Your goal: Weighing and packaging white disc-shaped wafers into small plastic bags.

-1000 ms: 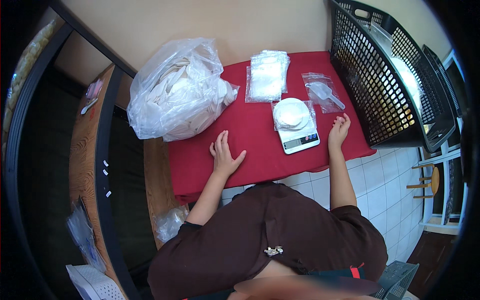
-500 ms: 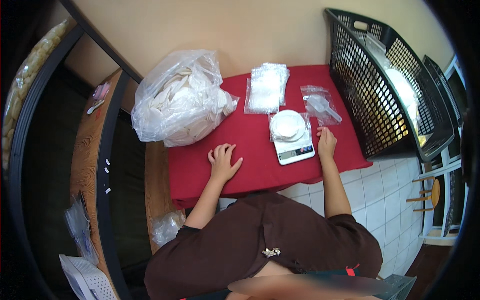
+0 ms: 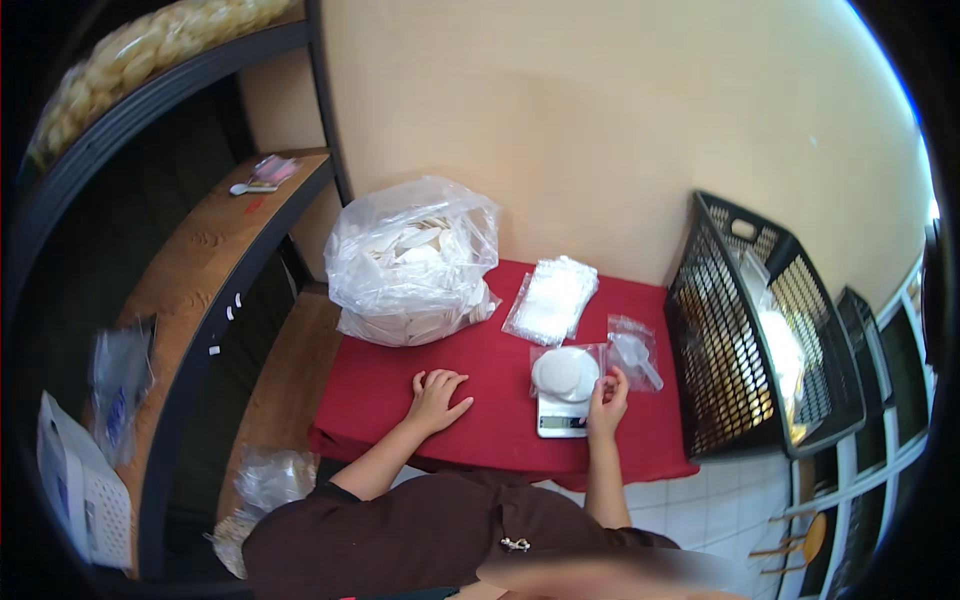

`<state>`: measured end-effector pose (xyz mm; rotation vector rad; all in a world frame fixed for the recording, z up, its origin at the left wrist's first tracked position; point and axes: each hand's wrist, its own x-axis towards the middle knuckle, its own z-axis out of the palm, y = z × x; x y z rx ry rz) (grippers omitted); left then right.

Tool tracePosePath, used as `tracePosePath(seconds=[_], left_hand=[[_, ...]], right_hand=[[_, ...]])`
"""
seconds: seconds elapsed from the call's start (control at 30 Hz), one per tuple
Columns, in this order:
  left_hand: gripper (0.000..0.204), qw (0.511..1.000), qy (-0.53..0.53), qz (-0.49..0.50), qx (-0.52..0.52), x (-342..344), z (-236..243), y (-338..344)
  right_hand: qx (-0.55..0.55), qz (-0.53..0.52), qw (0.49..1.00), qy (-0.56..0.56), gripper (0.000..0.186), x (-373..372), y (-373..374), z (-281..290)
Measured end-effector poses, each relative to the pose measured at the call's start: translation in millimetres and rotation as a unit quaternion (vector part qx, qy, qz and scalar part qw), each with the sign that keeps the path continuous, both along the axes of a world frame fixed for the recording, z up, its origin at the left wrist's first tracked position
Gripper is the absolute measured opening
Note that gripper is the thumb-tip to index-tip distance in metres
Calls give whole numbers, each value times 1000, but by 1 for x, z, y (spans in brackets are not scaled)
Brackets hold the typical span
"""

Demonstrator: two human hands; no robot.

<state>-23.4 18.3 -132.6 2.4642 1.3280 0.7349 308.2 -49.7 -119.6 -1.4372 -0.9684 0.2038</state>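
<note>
Your left hand [image 3: 437, 397] lies flat, palm down, on the red tablecloth [image 3: 400, 400] just below the centre of the frame, with the fingers spread slightly and holding nothing. Your right hand [image 3: 607, 400] rests at the right edge of the small white scale [image 3: 562, 413], right of centre. Its fingers curl toward the clear bag of white round pieces [image 3: 565, 371] that lies on the scale platform; whether they pinch the bag cannot be determined. A small clear bag with a white scoop [image 3: 635, 352] lies just to the right of the scale. A stack of empty clear bags [image 3: 552, 299] lies above the scale. A large clear sack of white pieces [image 3: 412, 260] occupies the upper left of the cloth. A black mesh basket [image 3: 745, 330] stands at the right.
</note>
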Motion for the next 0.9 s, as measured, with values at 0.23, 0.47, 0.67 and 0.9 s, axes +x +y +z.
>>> tracePosePath(seconds=[0.23,0.47,0.67,0.9], left_hand=[[58,791,-525,-76,-304,-29,-15,28],[42,783,-480,-289,-269,-60,68,3],[16,899,-343,-256,-96,-86,124,-8],[12,958,-235,-163,-4,-108,149,-11]], right_hand=[[141,212,943,-214,35,-103,2,55],[139,344,900,-229,42,-159,-1,98],[118,362,912,-154,49,-185,0,108],[79,393,914,58,49,-202,-5,108]])
